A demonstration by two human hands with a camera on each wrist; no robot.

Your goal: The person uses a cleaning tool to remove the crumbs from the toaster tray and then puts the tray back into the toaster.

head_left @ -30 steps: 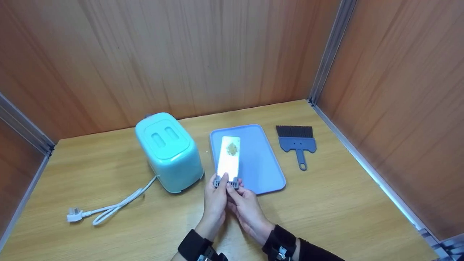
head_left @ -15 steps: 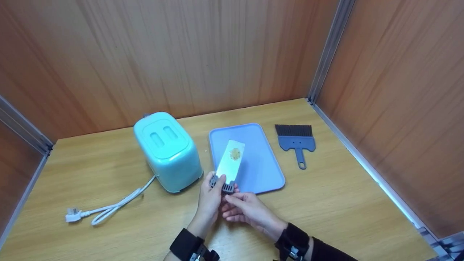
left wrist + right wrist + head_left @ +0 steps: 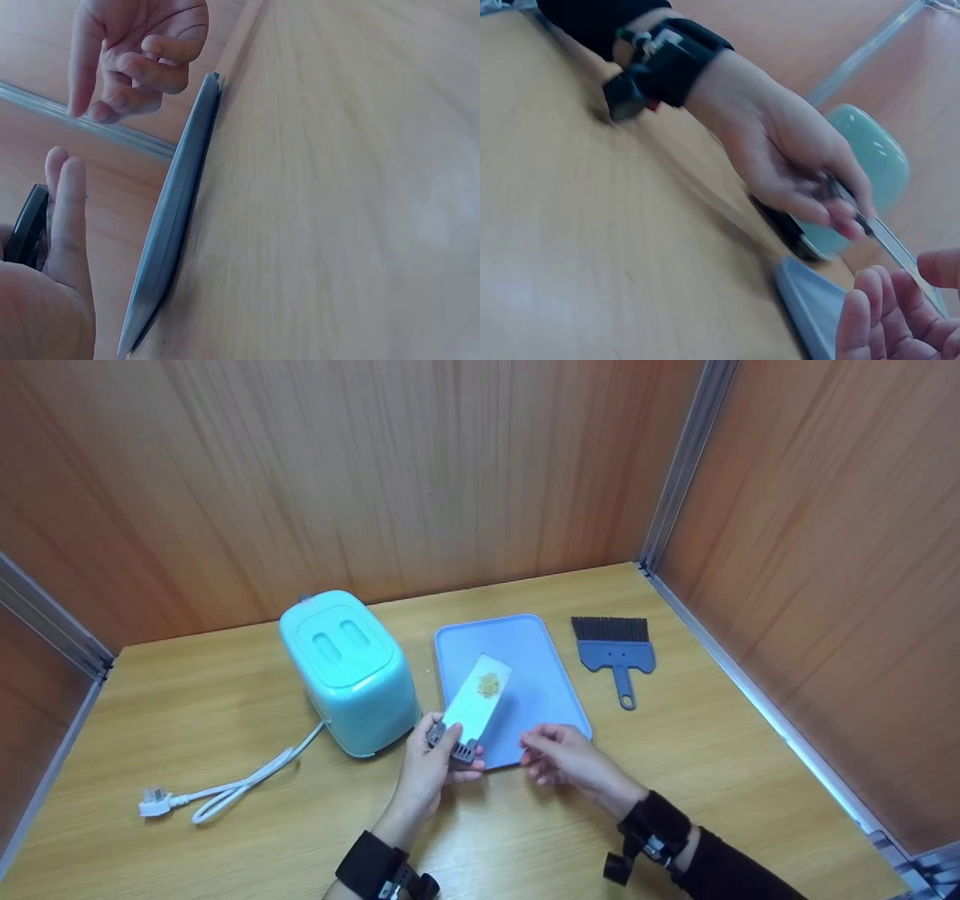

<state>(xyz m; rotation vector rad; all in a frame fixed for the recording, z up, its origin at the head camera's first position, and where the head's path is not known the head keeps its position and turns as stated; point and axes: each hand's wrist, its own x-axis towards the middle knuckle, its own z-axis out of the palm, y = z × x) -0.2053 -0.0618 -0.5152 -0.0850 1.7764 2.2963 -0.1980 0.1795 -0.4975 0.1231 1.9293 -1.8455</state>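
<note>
My left hand (image 3: 424, 769) grips the dark slotted end of a toaster crumb tray (image 3: 470, 709), thumb on top and fingers beneath. Its flat metal plate slants up to the right over the blue tray (image 3: 538, 690). A small heap of yellowish crumbs (image 3: 488, 685) lies near the plate's far end. To the right, over the blue tray's near edge, is my right hand (image 3: 574, 761), apart from the crumb tray. Its fingers are loosely bent with nothing in them, as the left wrist view shows of the right hand (image 3: 142, 56) too.
A turquoise toaster (image 3: 349, 667) stands left of the blue tray, with its white cord and plug (image 3: 155, 804) lying on the table (image 3: 247, 862). A blue brush (image 3: 615, 654) with dark bristles lies to the right. Wooden panels (image 3: 420, 472) enclose the back and sides.
My right hand has let go of the crumb tray and moved away to the right. The left hand has shifted slightly left, and the crumb tray's far end has swung right.
</note>
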